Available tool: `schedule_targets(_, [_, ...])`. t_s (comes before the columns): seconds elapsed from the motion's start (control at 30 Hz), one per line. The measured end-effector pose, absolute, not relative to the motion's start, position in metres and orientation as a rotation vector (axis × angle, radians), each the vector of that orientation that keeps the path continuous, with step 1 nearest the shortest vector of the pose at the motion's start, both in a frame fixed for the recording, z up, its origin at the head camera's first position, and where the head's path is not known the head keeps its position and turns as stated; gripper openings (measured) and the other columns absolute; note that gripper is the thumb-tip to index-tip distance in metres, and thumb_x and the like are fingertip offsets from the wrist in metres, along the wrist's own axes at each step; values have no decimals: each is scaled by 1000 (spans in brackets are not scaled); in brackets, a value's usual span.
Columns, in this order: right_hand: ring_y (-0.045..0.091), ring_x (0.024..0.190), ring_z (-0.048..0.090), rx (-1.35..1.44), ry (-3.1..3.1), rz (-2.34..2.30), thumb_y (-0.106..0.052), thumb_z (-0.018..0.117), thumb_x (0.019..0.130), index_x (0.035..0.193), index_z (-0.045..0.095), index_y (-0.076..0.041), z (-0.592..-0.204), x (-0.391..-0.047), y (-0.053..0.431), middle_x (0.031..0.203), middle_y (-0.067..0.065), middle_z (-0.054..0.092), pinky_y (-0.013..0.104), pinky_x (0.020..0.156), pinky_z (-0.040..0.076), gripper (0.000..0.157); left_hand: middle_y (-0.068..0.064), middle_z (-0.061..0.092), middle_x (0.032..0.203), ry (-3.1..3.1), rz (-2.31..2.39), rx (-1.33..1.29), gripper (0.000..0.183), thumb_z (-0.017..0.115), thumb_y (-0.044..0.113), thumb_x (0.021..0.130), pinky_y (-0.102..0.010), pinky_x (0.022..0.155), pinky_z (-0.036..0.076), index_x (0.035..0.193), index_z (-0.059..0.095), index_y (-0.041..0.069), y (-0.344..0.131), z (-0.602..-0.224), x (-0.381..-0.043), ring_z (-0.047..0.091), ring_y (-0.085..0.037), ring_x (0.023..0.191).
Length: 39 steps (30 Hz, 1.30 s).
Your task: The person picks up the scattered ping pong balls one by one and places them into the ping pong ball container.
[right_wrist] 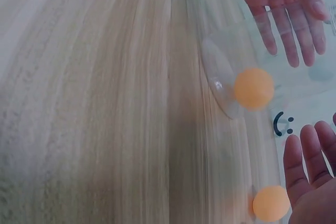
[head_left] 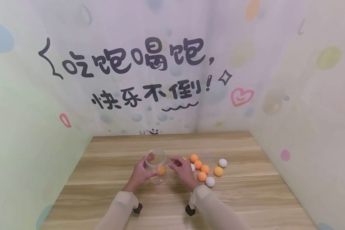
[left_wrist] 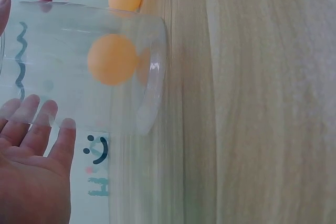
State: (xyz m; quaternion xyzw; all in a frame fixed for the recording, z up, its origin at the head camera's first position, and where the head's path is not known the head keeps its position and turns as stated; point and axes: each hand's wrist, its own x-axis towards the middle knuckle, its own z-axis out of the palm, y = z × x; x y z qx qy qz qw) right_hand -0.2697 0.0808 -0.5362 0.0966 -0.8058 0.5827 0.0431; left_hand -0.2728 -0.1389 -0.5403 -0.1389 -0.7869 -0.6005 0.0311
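My left hand (head_left: 141, 172) grips a clear, open-topped jar (head_left: 156, 156) from its left side, with the fingers behind and the thumb in front. Inside the jar, low down, is an orange ping-pong ball (left_wrist: 113, 59). Whether the jar's base touches the table cannot be told. Just right of the jar, my right hand (head_left: 182, 169) is held in the air with loosely bent fingers and nothing in them. The right wrist view shows those fingers (right_wrist: 315, 153) apart from the jar. One more orange ball (right_wrist: 271, 203) appears below them there.
Right of my right hand, several orange ping-pong balls (head_left: 205, 169) cluster on the wooden table (head_left: 109, 166). A yellowish ball (head_left: 218, 171) and white balls (head_left: 222, 163) lie beside them. Faint clear plastic (head_left: 206, 157) shows behind the cluster. Printed walls (head_left: 172, 118) enclose the table's back and sides.
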Motion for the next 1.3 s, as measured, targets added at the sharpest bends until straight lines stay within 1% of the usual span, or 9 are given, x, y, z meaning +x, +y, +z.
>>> schedule_targets(0.1, [18, 88, 59, 303, -2463, 1793, -30, 70, 90, 122, 64, -5, -538, -269, 83, 97, 3, 64, 28, 72, 53, 41, -10, 49, 144, -2429, -1855, -423, 88, 88, 9, 70, -52, 110, 30, 145, 42, 11, -139, -540, -273, 43, -30, 133])
schedule_targets(0.3, [19, 93, 58, 296, -2517, 1799, -42, 68, 90, 130, 58, -8, -543, -268, 89, 106, 2, 61, 33, 79, 52, 54, -14, 48, 144, -2429, -1853, -429, 89, 87, 5, 70, -52, 110, 29, 146, 41, 7, -139, -541, -274, 42, -32, 134])
schedule_targets(0.43, [23, 104, 58, 315, -2490, 1850, -42, 68, 90, 134, 54, -8, -545, -268, 92, 124, 11, 58, 40, 86, 52, 57, -21, 45, 145, -2452, -1853, -455, 86, 84, 0, 72, -53, 110, 29, 145, 38, -1, -138, -526, -266, 41, -37, 134])
schedule_targets(0.57, [26, 112, 56, 309, -2492, 1865, -40, 68, 90, 138, 49, -10, -540, -264, 93, 138, 13, 50, 43, 89, 51, 60, -23, 44, 144, -2472, -1852, -471, 83, 83, 1, 74, -53, 109, 30, 144, 39, -2, -137, -507, -255, 41, -38, 134])
schedule_targets(0.73, [25, 113, 56, 297, -2486, 1871, -45, 70, 88, 142, 44, -10, -549, -268, 95, 139, 13, 49, 42, 89, 51, 69, -22, 44, 145, -2478, -1852, -471, 84, 83, 1, 74, -53, 110, 29, 145, 38, -1, -137, -508, -255, 40, -37, 135])
schedule_targets(0.93, [32, 120, 51, 261, -2471, 1832, -44, 72, 86, 141, 47, -17, -550, -269, 95, 137, 16, 48, 48, 94, 47, 66, -22, 43, 145, -2446, -1864, -469, 87, 83, -2, 73, -53, 110, 27, 146, 37, -1, -139, -525, -265, 39, -38, 135])
schedule_targets(1.03, [33, 125, 47, 240, -2467, 1813, -46, 73, 84, 140, 48, -21, -551, -269, 95, 140, 11, 46, 50, 98, 45, 66, -18, 45, 146, -2431, -1867, -451, 89, 84, -1, 72, -52, 111, 26, 147, 37, 2, -141, -539, -273, 39, -36, 135])
schedule_targets(1.2, [28, 132, 43, 220, -2486, 1746, -54, 71, 82, 140, 47, -24, -551, -271, 95, 144, -1, 43, 49, 103, 41, 70, -14, 48, 144, -2411, -1873, -443, 89, 86, 2, 70, -51, 111, 28, 146, 40, 6, -141, -545, -276, 41, -32, 134])
schedule_targets(1.3, [27, 137, 35, 222, -2514, 1699, -55, 70, 83, 142, 45, -25, -549, -271, 95, 151, 2, 37, 51, 108, 34, 71, -13, 48, 144, -2409, -1857, -458, 88, 86, 2, 70, -52, 110, 29, 146, 40, 4, -141, -545, -276, 42, -33, 134])
